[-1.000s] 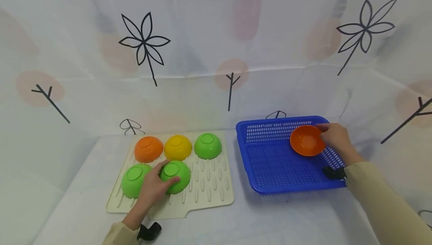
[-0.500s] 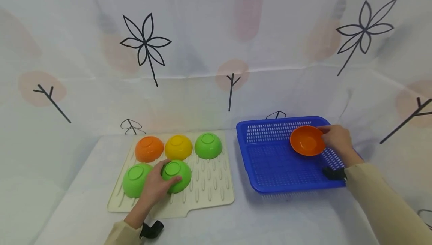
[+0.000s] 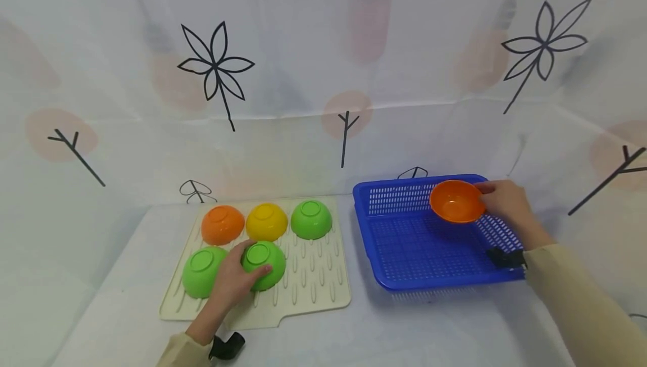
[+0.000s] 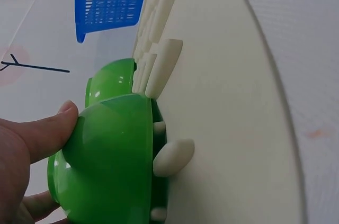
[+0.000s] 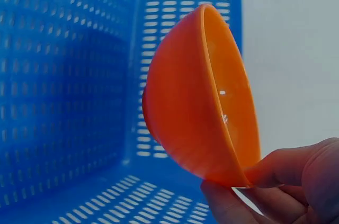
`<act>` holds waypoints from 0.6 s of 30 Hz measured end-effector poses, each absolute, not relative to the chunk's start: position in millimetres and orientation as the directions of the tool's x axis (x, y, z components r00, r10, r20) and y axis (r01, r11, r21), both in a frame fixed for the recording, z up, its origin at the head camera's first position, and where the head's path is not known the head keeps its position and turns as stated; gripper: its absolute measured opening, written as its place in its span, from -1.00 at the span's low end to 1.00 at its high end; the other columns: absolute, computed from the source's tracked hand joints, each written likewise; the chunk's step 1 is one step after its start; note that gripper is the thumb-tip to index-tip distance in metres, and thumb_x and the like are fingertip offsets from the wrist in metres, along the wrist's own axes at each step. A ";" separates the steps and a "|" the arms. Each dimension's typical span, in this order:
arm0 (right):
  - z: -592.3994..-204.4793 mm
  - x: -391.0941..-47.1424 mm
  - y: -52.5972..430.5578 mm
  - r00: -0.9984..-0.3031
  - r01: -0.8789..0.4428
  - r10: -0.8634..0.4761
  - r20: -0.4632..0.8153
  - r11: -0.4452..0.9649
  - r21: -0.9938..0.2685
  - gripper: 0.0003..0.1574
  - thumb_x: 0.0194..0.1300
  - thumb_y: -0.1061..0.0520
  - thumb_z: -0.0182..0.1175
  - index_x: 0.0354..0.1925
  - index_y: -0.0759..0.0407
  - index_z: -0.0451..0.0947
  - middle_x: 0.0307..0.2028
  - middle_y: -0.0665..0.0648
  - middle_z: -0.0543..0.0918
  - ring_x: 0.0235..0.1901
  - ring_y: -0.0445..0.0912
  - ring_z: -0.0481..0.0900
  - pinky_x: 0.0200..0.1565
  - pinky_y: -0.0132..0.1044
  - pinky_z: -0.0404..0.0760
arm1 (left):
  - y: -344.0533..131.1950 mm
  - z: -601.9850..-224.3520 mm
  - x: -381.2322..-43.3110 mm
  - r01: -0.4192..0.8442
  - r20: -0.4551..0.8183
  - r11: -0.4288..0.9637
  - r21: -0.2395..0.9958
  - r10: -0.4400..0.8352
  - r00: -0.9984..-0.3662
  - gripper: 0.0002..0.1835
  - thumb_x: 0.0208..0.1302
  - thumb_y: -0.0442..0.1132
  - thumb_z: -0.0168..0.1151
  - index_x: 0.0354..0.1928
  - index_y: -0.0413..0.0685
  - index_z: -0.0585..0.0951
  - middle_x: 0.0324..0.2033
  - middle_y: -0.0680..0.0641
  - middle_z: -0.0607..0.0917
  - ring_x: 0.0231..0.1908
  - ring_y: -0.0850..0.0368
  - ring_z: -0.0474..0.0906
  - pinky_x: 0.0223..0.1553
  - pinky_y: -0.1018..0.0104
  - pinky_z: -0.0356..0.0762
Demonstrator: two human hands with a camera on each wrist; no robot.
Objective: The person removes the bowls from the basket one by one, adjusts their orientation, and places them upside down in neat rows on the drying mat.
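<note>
My right hand (image 3: 507,204) pinches the rim of an orange bowl (image 3: 457,203) between thumb and fingers. The bowl is raised over the back right of a blue plastic basket (image 3: 411,286), its opening facing up; the right wrist view shows its outer side (image 5: 177,91). On the left, my left hand (image 3: 235,277) spans a green bowl (image 3: 264,266) that lies upside down on a cream drying mat (image 3: 313,294), with thumb and fingers on opposite sides. In the left wrist view that green bowl (image 4: 111,160) sits rim-down over the mat's pegs.
Upside down on the mat also stand another orange bowl (image 3: 222,225), a yellow bowl (image 3: 267,222), a green bowl (image 3: 311,220) at the back, and a green bowl (image 3: 202,271) left of my left hand. A patterned white cloth (image 3: 283,148) hangs behind.
My right hand has lifted the orange bowl a little from the basket and shifted it slightly left. My left hand stays on the green bowl.
</note>
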State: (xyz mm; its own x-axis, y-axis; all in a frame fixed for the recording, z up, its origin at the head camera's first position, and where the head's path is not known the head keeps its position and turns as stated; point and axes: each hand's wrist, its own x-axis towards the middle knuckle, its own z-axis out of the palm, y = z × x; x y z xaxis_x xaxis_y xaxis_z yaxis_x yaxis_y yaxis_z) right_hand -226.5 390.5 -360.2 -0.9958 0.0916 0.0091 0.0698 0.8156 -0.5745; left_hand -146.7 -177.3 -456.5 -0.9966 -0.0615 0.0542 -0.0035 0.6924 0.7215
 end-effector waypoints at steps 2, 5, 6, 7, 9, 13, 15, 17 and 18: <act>-355.2 -225.4 389.2 -0.996 0.065 0.089 0.012 0.808 -0.585 -0.43 0.31 0.28 0.01 0.22 0.61 0.39 0.05 0.62 0.52 -0.33 0.11 0.63 -0.38 -0.24 0.67 | -177.0 -455.7 -146.3 -0.002 0.055 0.693 0.721 -0.059 -0.997 -0.19 0.11 -0.02 0.51 0.35 -0.12 0.40 0.27 -0.26 0.48 0.22 -0.22 0.41 0.23 -0.23 0.36; -347.0 -223.2 386.2 -0.997 0.060 0.081 0.008 0.802 -0.594 -0.43 0.34 0.26 0.02 0.22 0.59 0.39 0.06 0.62 0.52 -0.30 0.11 0.64 -0.34 -0.21 0.70 | -176.7 -454.7 -146.0 0.010 0.063 0.693 0.721 -0.052 -0.997 -0.20 0.11 -0.02 0.51 0.35 -0.13 0.40 0.27 -0.26 0.48 0.23 -0.22 0.40 0.23 -0.23 0.35; -344.4 -222.4 384.7 -0.997 0.062 0.078 0.001 0.796 -0.602 -0.43 0.35 0.25 0.02 0.23 0.59 0.39 0.06 0.62 0.51 -0.28 0.13 0.65 -0.31 -0.18 0.72 | -176.6 -454.5 -146.0 0.013 0.066 0.692 0.722 -0.050 -0.997 -0.20 0.12 -0.03 0.51 0.35 -0.13 0.40 0.27 -0.27 0.48 0.23 -0.22 0.40 0.24 -0.23 0.35; -341.8 -221.6 383.2 -0.997 0.066 0.077 -0.008 0.793 -0.605 -0.43 0.36 0.24 0.02 0.24 0.58 0.38 0.07 0.62 0.50 -0.26 0.15 0.65 -0.28 -0.15 0.72 | -176.7 -454.4 -145.9 0.016 0.069 0.691 0.722 -0.049 -0.996 -0.20 0.11 -0.03 0.51 0.35 -0.13 0.40 0.27 -0.27 0.48 0.23 -0.22 0.40 0.24 -0.23 0.35; -337.3 -220.1 379.7 -0.997 0.072 0.070 -0.028 0.785 -0.616 -0.42 0.40 0.22 0.02 0.27 0.57 0.35 0.10 0.62 0.48 -0.20 0.19 0.64 -0.20 -0.08 0.73 | -176.7 -454.3 -145.9 0.017 0.070 0.688 0.725 -0.048 -0.996 -0.20 0.12 -0.03 0.51 0.35 -0.13 0.40 0.27 -0.27 0.48 0.23 -0.22 0.40 0.23 -0.23 0.35; -330.8 -216.0 371.6 -0.999 0.048 0.031 -0.039 0.772 -0.634 -0.43 0.46 0.18 0.00 0.28 0.54 0.35 0.12 0.59 0.49 -0.16 0.18 0.66 -0.15 -0.06 0.72 | -177.2 -455.0 -145.8 0.007 0.061 0.682 0.731 -0.055 -0.997 -0.20 0.12 -0.03 0.51 0.36 -0.12 0.40 0.28 -0.26 0.47 0.23 -0.22 0.40 0.23 -0.23 0.35; -328.4 -213.3 367.5 -0.999 0.030 0.005 -0.040 0.770 -0.637 -0.43 0.49 0.15 0.00 0.29 0.53 0.36 0.12 0.57 0.50 -0.17 0.14 0.67 -0.18 -0.14 0.73 | -177.4 -455.6 -145.8 0.003 0.058 0.682 0.732 -0.057 -0.997 -0.20 0.12 -0.03 0.51 0.36 -0.11 0.40 0.28 -0.26 0.47 0.24 -0.22 0.39 0.24 -0.23 0.34; -326.0 -210.2 362.4 -0.999 0.007 -0.020 -0.034 0.759 -0.651 -0.44 0.49 0.15 0.02 0.29 0.53 0.36 0.13 0.57 0.51 -0.17 0.13 0.68 -0.21 -0.22 0.73 | -177.6 -456.0 -145.7 0.004 0.057 0.681 0.732 -0.055 -0.997 -0.20 0.12 -0.03 0.51 0.36 -0.11 0.40 0.29 -0.27 0.47 0.25 -0.22 0.39 0.24 -0.23 0.34; -324.8 -208.5 359.7 -0.999 -0.002 -0.029 -0.031 0.753 -0.658 -0.44 0.49 0.15 0.03 0.28 0.53 0.36 0.12 0.56 0.51 -0.17 0.12 0.69 -0.23 -0.25 0.72 | -177.7 -456.2 -145.7 0.005 0.058 0.683 0.731 -0.054 -0.997 -0.20 0.12 -0.03 0.51 0.36 -0.11 0.40 0.29 -0.27 0.47 0.25 -0.22 0.39 0.25 -0.23 0.34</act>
